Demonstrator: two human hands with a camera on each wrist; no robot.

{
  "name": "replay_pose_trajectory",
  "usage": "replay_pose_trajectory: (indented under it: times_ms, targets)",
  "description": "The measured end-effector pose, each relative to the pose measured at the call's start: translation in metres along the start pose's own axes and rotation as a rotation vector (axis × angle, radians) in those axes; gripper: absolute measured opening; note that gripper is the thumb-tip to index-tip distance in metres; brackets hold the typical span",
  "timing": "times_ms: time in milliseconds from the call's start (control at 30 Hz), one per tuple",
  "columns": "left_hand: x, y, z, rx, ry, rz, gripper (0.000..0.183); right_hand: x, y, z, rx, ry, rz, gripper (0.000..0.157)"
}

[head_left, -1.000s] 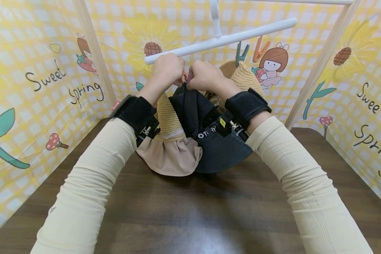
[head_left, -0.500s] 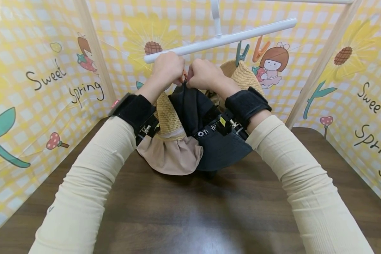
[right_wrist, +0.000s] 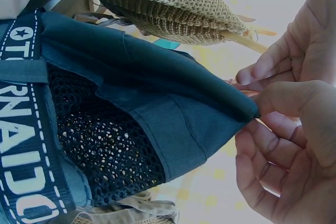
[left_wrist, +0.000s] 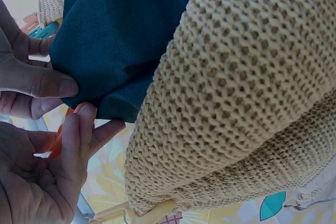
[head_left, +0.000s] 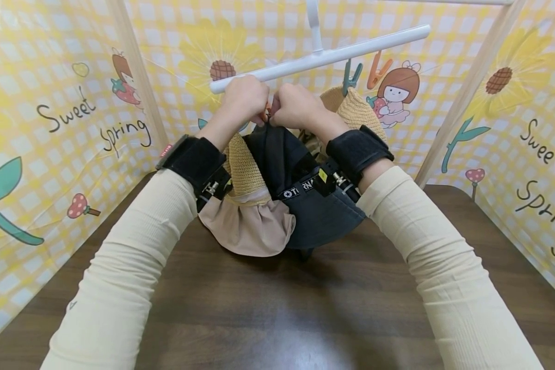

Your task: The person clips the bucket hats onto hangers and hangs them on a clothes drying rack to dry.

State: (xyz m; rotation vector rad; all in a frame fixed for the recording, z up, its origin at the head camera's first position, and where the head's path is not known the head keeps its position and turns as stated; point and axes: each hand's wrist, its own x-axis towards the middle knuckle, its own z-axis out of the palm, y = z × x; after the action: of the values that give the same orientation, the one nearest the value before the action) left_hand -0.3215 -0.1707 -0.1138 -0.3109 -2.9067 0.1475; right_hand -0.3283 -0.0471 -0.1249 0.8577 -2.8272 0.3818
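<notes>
Below the white bar hangs a dark blue bucket hat [head_left: 321, 218] with mesh and a lettered band. My right hand [head_left: 298, 106] pinches the tip of its crown between thumb and fingers, as the right wrist view shows. My left hand [head_left: 246, 100] holds an orange clothespin [left_wrist: 58, 135], its fingertips right at the same cloth tip. Close beside my left hand hangs a straw hat [head_left: 244, 164] with a beige cloth brim. A pale yellow clothespin [left_wrist: 157, 212] grips the straw hat's tip. In the head view, my hands mostly hide the orange clothespin.
The white hanger bar [head_left: 321, 59] slants just above my hands. A second straw hat [head_left: 358, 110] hangs at the right from a teal clothespin [head_left: 350, 77], next to another orange clothespin [head_left: 376, 71]. Below lies a brown wooden tabletop [head_left: 268, 308]; patterned cloth walls [head_left: 74, 169] surround it.
My hands stay almost in place at the dark hat's tip. The dark hat has shifted slightly, and more of its lettered band shows now.
</notes>
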Motion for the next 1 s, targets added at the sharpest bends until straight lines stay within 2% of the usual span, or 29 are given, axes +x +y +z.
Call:
replay_pose_trajectory:
  times_ms: [400,667,900,1000]
  targets:
    - [0.0022,-0.0015,-0.0003,0.024,-0.03,0.011,0.033,0.0011,0.0005,-0.0002,0.007,0.0,0.007,0.019]
    - [0.0051,-0.0011,-0.0029,0.03,-0.062,-0.006,0.029,0.0036,0.001,-0.0017,-0.015,0.037,-0.012,0.017]
    - [0.0063,-0.0006,-0.0037,-0.033,-0.082,-0.07,0.03,0.0044,0.0002,-0.0028,-0.017,0.05,-0.019,0.02]
    - [0.0069,-0.0006,-0.005,0.001,-0.091,-0.054,0.025,0.005,-0.0004,-0.004,-0.022,0.054,-0.012,0.021]
